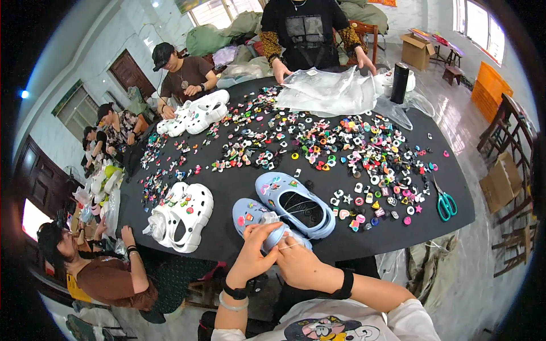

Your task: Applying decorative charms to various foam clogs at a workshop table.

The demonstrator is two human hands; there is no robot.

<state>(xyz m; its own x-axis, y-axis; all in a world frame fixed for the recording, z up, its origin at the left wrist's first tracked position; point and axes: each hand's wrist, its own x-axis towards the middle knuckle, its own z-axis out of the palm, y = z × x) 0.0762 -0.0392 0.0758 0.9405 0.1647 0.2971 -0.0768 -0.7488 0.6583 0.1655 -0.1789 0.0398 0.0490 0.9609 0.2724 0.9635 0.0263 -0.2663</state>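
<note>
Two light blue clogs with small charms on top lie near the front edge of a black table (pixel 239 184). My left hand (pixel 254 253) and my right hand (pixel 300 262) are both closed around the nearer blue clog (pixel 250 215), fingers pressed at its heel end, where a bit of clear wrapping shows. The second blue clog (pixel 296 202) lies just beyond, to the right, untouched. A wide scatter of small colourful shoe charms (pixel 341 153) covers the table past the clogs.
A pair of white clogs (pixel 185 216) lies to the left, another white pair (pixel 196 113) farther back. Green-handled scissors (pixel 445 203) sit at the right edge. Clear plastic bags (pixel 330 91) and a black bottle (pixel 400 82) stand at the far side. Other people sit and stand around the table.
</note>
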